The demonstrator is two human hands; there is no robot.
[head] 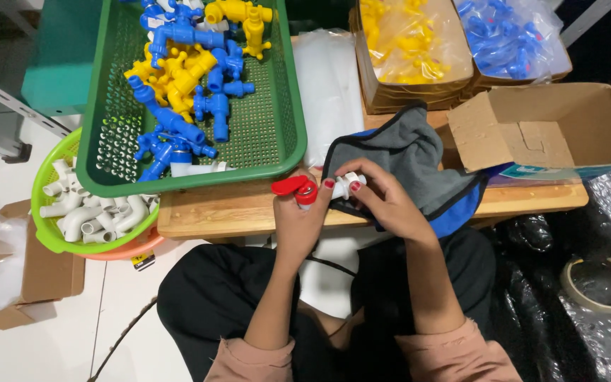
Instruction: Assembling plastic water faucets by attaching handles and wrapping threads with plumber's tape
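Note:
My left hand (298, 216) grips a plastic tap with a red handle (293, 187) over the front edge of the low wooden table (220, 212). My right hand (383, 198) pinches the tap's white spout end (348, 184) between thumb and fingers. Both hands meet just in front of a grey cloth with blue trim (411, 159) that lies on the table.
A green basket (277, 141) of blue and yellow taps sits at the back left. A light green round basket (54, 240) holds white pipe elbows. Boxes of bagged yellow (411, 42) and blue parts (510, 35), an open cardboard box (567, 120), and a tape roll (602, 283) lie right.

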